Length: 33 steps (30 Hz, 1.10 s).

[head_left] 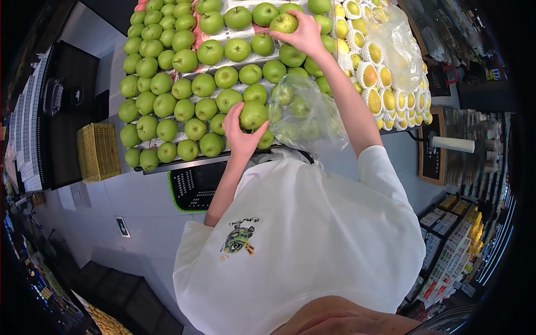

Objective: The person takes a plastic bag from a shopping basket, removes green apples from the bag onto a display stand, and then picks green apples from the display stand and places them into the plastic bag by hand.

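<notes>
Rows of green apples (162,105) cover the display in front of me. My left hand (241,133) curls its thumb and fingers around a green apple (253,114) near the front edge. Farther back, my right hand (306,37) grips another apple (283,23), yellowish green with a mottled skin, over the back rows. A clear plastic bag (310,120) lies loosely on the apples between my two forearms, with some apples showing through it.
Yellow fruit in white foam nets (374,100) fills the stand on the right, partly under another clear bag (397,47). A black basket with a green rim (192,187) is below the display edge. At left stands a yellow woven basket (98,152).
</notes>
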{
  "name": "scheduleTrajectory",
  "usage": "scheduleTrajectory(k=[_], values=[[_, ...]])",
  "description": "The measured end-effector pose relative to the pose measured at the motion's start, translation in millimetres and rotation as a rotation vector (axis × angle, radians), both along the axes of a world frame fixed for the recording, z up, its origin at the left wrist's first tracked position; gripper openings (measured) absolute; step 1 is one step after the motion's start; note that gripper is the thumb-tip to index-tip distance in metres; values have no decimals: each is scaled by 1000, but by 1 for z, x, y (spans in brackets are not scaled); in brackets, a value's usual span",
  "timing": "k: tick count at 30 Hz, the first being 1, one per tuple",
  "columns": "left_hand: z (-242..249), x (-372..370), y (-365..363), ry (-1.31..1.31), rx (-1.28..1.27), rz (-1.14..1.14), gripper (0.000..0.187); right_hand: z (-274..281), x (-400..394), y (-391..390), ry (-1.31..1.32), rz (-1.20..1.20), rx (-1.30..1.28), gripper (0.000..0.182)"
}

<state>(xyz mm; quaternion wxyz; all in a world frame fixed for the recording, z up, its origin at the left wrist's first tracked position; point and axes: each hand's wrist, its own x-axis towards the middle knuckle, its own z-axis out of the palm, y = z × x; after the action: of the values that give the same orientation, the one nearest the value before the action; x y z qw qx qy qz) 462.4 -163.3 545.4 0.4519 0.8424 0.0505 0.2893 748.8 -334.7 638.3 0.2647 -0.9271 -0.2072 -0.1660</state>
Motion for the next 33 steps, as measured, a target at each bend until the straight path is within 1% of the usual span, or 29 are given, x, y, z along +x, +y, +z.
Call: scheduleTrajectory(k=[2, 4, 7, 19, 23, 25, 26, 28, 31, 33], values=[[-1, -3, 0, -3, -5, -1, 84, -8, 12, 5, -5, 16, -48, 90], [-3, -6, 0, -3, -20, 19, 84, -9, 16, 12, 27, -17, -150, 92], [-3, -8, 1, -1, -34, 35, 84, -12, 18, 14, 68, -52, -213, 92], [-6, -5, 3, 15, -50, 24, 83, -19, 25, 16, 56, -68, -288, 93], [-6, -5, 2, 20, -45, 11, 83, -21, 19, 23, 34, -116, -210, 94], [-6, -6, 2, 23, -53, 15, 83, -23, 17, 27, 48, -206, -208, 95], [-7, -6, 1, 25, -61, 14, 83, -25, 16, 28, 50, -205, -209, 95], [-8, -5, 1, 19, -64, 11, 83, -29, 15, 28, -76, -221, -226, 95], [-8, -6, 1, 26, -71, 8, 83, -28, 12, 26, -97, -198, -187, 95], [-9, -8, 2, 27, -82, 0, 83, -19, 4, 25, -57, -195, -138, 95]])
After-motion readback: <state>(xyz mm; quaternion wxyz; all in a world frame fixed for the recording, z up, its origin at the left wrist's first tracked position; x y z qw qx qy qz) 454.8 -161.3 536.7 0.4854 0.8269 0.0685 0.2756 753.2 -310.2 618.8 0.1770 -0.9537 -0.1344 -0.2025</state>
